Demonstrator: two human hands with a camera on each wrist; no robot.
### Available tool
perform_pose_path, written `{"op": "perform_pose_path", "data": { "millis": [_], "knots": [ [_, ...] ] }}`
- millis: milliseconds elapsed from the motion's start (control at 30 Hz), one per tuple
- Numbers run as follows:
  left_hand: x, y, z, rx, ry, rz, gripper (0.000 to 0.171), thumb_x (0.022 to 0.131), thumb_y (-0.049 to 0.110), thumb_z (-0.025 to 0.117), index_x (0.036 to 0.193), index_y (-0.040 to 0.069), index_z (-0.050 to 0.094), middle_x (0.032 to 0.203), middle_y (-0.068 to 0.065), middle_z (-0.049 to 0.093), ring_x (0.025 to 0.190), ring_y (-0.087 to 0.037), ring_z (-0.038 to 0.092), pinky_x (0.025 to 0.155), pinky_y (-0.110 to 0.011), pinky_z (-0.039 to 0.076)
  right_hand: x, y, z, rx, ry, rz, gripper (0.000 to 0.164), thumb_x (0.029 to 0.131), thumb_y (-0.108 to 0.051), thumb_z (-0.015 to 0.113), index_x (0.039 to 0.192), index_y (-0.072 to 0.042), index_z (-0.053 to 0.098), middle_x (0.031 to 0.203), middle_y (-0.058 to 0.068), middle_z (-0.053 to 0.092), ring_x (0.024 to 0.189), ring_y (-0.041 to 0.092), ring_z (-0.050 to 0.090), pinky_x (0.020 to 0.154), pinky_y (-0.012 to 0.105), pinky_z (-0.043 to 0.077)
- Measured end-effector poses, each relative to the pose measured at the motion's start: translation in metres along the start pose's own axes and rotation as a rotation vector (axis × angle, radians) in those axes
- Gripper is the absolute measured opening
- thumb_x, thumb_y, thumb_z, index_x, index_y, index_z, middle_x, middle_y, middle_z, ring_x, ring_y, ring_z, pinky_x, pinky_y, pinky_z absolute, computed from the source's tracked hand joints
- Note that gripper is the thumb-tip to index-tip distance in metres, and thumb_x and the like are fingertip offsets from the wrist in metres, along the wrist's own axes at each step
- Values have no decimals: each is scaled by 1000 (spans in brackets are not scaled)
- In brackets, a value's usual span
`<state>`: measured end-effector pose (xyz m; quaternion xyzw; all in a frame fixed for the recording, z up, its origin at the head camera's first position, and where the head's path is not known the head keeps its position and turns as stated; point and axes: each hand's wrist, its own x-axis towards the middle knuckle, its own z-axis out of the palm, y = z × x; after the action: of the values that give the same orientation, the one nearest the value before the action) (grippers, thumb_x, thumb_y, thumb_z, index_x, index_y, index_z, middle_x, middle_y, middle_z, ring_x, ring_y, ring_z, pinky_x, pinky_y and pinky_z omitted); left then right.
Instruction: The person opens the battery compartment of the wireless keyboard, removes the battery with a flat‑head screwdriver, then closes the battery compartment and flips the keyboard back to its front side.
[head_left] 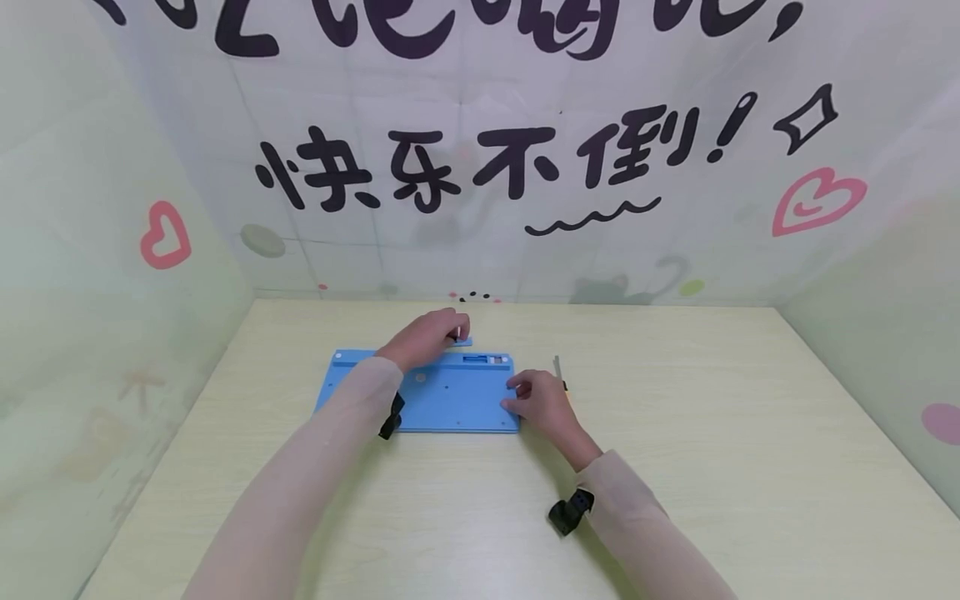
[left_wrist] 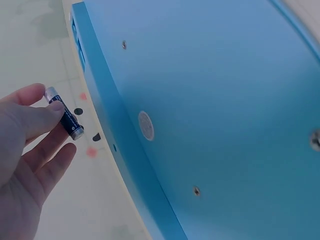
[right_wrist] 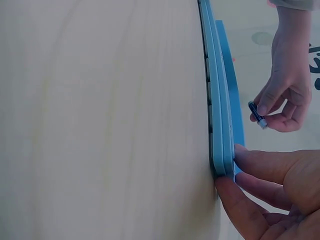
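A light blue keyboard [head_left: 457,400] lies face down on the table, its screw-dotted underside up. Near its far right corner a small battery compartment [head_left: 476,359] stands uncovered. Just beyond the far edge, my left hand [head_left: 426,337] pinches a small dark blue battery [left_wrist: 65,114] between thumb and fingers, clear of the keyboard. My right hand [head_left: 542,404] grips the keyboard's near right corner, with thumb and fingertips on either side of the edge, as the right wrist view shows. A small blue piece, seemingly the compartment cover [head_left: 464,342], lies by the left hand's fingers.
A thin tool with a grey shaft [head_left: 557,367] and partly hidden orange-and-black handle lies right of the keyboard, behind my right hand. The pale wooden table [head_left: 720,433] meets a printed cloth wall [head_left: 465,258] at the back and sides.
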<state>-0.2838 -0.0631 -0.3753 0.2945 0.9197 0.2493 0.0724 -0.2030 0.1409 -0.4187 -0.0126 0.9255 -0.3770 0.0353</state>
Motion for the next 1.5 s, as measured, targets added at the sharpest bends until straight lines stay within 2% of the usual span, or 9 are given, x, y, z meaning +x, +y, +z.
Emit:
{"op": "perform_pose_path", "data": {
  "millis": [267,567,800,1033,1233,1500],
  "knots": [
    [-1,-15,1,10,-8,-35,13,93,1,50,99,9,58,100,-6,57,90,-21,51,82,-35,44,0,4,1,8,9,-8,24,77,-9,74,99,-1,67,84,6,61,75,17,53,66,26,49],
    [-5,-21,-2,44,-4,-82,14,92,-2,51,99,8,58,101,-9,57,90,-23,51,83,-36,44,1,5,0,-3,7,-6,25,77,-10,74,100,-2,67,84,6,61,75,17,54,66,26,49],
    [0,-40,1,78,-28,-157,24,91,-7,44,98,10,61,97,-7,58,88,-22,51,82,-36,44,0,4,0,3,11,-8,25,77,-10,74,100,-2,67,84,6,61,75,18,53,66,27,49],
    [4,-54,4,93,-21,-175,28,87,-11,45,91,11,62,93,-6,58,85,-22,52,80,-36,44,1,2,1,-8,12,-19,25,77,-9,74,100,-1,67,84,6,61,75,18,53,65,26,49],
    [2,-57,6,106,-25,-172,25,88,-8,48,90,12,62,92,-5,58,84,-22,52,79,-37,45,1,2,2,-11,12,-13,25,77,-10,73,100,-2,67,84,5,60,75,17,53,65,26,49],
    [3,-54,5,92,-25,-205,26,87,-9,48,88,13,63,91,-5,59,85,-23,51,80,-37,44,0,3,2,-6,15,-14,26,77,-10,74,101,-2,67,84,5,60,75,17,53,65,25,49]
  ]
}}
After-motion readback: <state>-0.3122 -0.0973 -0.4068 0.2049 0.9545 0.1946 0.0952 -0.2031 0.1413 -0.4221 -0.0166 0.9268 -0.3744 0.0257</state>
